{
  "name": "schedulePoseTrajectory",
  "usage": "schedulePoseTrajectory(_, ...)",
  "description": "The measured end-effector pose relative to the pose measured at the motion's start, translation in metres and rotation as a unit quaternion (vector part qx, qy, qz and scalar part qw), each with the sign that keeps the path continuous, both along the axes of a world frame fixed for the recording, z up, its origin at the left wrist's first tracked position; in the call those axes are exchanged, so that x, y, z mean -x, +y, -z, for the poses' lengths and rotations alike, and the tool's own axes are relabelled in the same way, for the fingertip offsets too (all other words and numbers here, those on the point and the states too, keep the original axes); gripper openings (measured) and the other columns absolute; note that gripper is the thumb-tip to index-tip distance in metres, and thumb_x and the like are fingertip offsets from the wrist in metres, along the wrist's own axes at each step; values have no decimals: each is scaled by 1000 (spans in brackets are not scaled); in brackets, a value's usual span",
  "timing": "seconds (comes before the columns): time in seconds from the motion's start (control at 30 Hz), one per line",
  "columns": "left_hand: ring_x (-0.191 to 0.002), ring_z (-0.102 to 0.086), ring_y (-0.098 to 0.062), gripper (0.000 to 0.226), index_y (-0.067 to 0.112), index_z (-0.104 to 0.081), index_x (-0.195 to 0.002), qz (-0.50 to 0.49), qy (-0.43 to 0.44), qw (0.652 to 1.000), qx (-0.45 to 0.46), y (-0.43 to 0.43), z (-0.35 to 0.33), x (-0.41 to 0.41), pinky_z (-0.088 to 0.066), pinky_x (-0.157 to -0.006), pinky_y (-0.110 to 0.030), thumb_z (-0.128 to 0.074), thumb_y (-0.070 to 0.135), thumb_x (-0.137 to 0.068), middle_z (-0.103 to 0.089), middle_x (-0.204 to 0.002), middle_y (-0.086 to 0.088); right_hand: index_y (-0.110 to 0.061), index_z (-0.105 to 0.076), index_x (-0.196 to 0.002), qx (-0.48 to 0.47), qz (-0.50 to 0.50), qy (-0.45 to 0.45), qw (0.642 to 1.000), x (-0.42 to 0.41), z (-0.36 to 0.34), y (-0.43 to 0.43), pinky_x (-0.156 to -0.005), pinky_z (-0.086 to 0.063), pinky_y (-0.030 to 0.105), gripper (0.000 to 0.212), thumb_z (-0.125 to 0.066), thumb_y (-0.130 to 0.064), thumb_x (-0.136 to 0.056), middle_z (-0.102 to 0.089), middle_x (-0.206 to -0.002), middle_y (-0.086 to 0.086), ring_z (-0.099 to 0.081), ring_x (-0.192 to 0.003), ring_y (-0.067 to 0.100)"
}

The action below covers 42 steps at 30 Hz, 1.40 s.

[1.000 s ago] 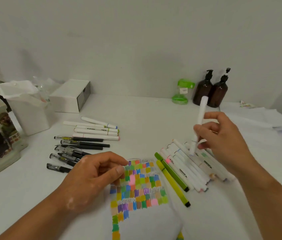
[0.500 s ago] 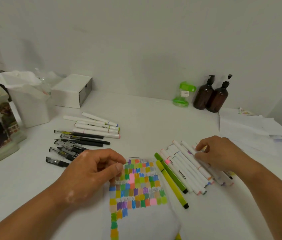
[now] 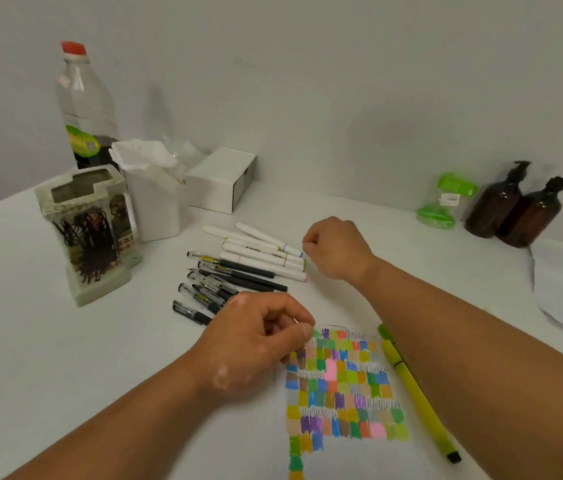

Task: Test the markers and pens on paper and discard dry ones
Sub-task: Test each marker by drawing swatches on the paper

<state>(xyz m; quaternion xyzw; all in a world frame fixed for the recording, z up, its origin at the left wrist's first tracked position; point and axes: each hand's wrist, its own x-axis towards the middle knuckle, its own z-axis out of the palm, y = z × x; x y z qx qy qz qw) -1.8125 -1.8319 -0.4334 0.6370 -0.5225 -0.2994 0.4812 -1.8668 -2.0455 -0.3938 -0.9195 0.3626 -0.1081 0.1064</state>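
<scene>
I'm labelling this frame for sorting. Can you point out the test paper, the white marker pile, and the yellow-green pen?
test paper (image 3: 342, 386): head view, on its coloured swatches.
white marker pile (image 3: 259, 252): head view, mid-barrel of a middle marker.
yellow-green pen (image 3: 415, 393): head view, mid-barrel.

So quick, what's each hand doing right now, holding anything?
Left hand: fingers curled, pressing the corner of the paper; nothing held.
Right hand: closed in a loose fist at the ends of the white markers; whether it grips one cannot be told.
</scene>
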Motion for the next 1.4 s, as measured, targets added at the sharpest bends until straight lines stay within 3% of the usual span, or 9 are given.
schedulePoseTrajectory(0.3,-70,-71,-9,5,26,-73,-92,6,34,999,15,-4,0,-9,-54,-60,-17,-69,30,-91,-74,-79,5,-15,-38,-60,34,-9,103,994,-61,17,-17,-61,-38,31,36,-59,-9,-89,-42,-65,3,-50,-71,26)
schedulePoseTrajectory(0.4,-72,-71,-8,7,27,-73,-93,6,29,999,12,-4,1,-9,-55,-61,-17,-69,33,-91,-74,-80,6,-9,-65,-86,53,-7,95,994,-56,16,-21,-74,-53,34,7,-59,-9,-90,-64,-90,7,-62,-90,29)
schedulePoseTrajectory(0.47,-73,-71,-8,7,29,-73,-93,7,29,999,11,-3,1,-9,-55,-62,-18,-69,34,-91,-74,-81,7,-8,-68,-114,55,8,78,995,-47,9,-26,-91,-54,37,24,-58,-10,-92,-68,-115,8,-63,-108,29)
schedulePoseTrajectory(0.57,-75,-72,-9,5,30,-72,-93,7,30,999,13,-3,-1,-9,-56,-62,-19,-69,33,-91,-74,-81,6,-7,-72,-111,-22,48,-14,998,-23,-8,-23,-89,-52,35,22,-59,-12,-94,-68,-116,8,-64,-104,30)
schedulePoseTrajectory(0.67,-74,-71,-9,5,30,-72,-94,9,26,1000,12,-2,-3,-8,-56,-61,-18,-69,33,-91,-74,-81,7,-11,-72,-90,-260,113,-201,938,14,-20,-2,-69,-52,34,9,-64,-7,-90,-67,-90,10,-62,-72,22)
schedulePoseTrajectory(0.73,-71,-71,-8,4,30,-72,-93,10,20,1000,9,-1,-4,-7,-55,-60,-17,-69,32,-91,-74,-81,7,-10,-72,-97,-361,116,-263,887,47,-22,20,-67,-54,32,9,-66,-8,-90,-71,-91,9,-66,-74,20)
schedulePoseTrajectory(0.9,-71,-71,-4,5,30,-71,-94,16,-2,1000,0,1,-5,-2,-53,-59,-14,-69,32,-91,-74,-82,11,-15,-70,-96,-437,63,-386,810,122,-18,81,-65,-58,31,17,-72,-14,-79,-77,-91,10,-77,-84,26)
schedulePoseTrajectory(1.13,-87,-72,-15,19,34,-73,-99,59,-8,998,6,6,-4,14,-63,-73,-34,-68,45,-85,-74,-90,8,-29,-77,-91,-417,33,-361,834,144,13,130,-66,-58,25,9,-76,-25,-83,-78,-89,4,-75,-84,19)
schedulePoseTrajectory(1.4,-91,-70,-9,23,36,-69,-104,87,-74,993,-18,6,-3,14,-61,-74,-26,-59,48,-86,-71,-94,17,-35,-77,-91,-394,16,-364,844,147,15,126,-61,-55,19,14,-72,-22,-90,-68,-65,-3,-64,-59,10)
